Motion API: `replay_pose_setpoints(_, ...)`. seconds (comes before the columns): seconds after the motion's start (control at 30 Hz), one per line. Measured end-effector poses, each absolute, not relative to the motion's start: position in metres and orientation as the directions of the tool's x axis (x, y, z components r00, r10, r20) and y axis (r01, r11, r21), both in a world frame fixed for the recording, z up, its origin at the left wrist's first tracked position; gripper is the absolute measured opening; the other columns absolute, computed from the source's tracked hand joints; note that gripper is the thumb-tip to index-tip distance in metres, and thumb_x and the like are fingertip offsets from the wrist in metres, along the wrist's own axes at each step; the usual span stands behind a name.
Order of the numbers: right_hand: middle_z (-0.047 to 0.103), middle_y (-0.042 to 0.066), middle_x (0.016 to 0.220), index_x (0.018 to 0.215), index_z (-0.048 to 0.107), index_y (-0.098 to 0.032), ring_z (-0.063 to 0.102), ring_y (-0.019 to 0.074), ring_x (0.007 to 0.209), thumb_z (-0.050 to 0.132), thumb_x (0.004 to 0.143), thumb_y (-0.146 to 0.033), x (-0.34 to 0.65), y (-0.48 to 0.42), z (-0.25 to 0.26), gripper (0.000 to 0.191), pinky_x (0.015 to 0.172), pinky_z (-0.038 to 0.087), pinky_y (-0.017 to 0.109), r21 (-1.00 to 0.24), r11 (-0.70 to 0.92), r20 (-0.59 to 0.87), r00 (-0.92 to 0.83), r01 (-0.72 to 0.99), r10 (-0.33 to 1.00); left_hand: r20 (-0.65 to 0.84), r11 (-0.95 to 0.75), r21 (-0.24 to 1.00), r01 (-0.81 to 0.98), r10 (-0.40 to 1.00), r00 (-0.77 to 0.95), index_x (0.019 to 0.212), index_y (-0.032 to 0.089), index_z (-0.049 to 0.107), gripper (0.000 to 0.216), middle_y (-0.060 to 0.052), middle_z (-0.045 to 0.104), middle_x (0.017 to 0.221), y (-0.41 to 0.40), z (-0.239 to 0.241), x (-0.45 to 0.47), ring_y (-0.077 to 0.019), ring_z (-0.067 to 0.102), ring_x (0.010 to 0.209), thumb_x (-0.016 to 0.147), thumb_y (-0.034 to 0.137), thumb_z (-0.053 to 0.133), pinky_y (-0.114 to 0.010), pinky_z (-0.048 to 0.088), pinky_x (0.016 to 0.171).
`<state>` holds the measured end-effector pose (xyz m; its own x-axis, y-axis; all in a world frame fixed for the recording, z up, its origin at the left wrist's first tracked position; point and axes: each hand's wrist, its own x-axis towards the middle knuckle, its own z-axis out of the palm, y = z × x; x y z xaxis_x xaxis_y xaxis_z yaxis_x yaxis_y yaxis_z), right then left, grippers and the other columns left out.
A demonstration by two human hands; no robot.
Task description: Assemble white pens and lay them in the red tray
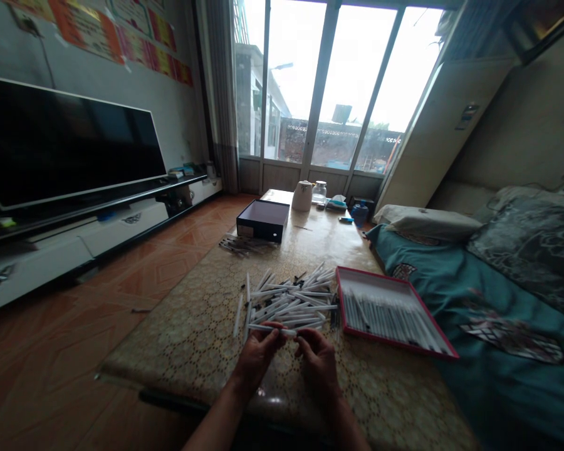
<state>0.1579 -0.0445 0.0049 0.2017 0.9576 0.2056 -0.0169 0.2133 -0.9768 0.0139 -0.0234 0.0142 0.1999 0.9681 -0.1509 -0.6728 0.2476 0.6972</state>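
Observation:
Just above the table, a white pen (289,332) lies nearly level in the pinched fingers of my left hand (258,354). At the pen's right end, the thumb and fingertips of my right hand (318,357) are closed together; whatever small dark part they pinch is too small to name. Beyond both hands spreads a loose pile of white pens (282,304) with dark caps or ends mixed in. To the right, a shallow box with a red rim (339,294) holds many pens in a row.
A dark open box (259,237) stands farther back on the patterned table (183,332), with dark thin pieces (244,244) before it. Behind are a pale kettle (302,196), a glass jar (319,191) and a tissue pack (336,202). A teal-covered couch (432,282) borders the right side.

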Motion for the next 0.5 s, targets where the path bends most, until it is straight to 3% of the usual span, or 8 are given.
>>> replay_pose_setpoints(0.3,0.063,0.001,0.07,0.084,0.061,-0.016,0.053,0.0105,0.05,0.062,0.075,-0.041,0.159,-0.044,-0.002,0.027,0.05,0.044,0.022,-0.987,0.162,0.158,0.176,-0.006,0.972,-0.107,0.241,0.755,-0.609,0.963,0.248,0.08,0.013,0.067,0.013,-0.005,0.068,0.071,-0.025,0.015,0.014,-0.0141,0.062,0.069,0.069,0.018,0.07,-0.023,0.047,0.068)
replay_pose_setpoints(0.5,0.048,-0.004,0.053,0.064,0.052,-0.017,0.045,0.0082,0.046,0.048,0.084,-0.046,0.161,-0.045,-0.006,0.035,0.045,0.036,0.018,-0.972,0.184,0.204,0.14,0.145,0.969,-0.091,0.217,0.778,-0.59,0.967,0.236,0.081,0.013,0.067,0.014,-0.006,0.069,0.074,-0.026,0.011,0.014,-0.0155,0.063,0.071,0.069,0.019,0.071,-0.026,0.047,0.072)
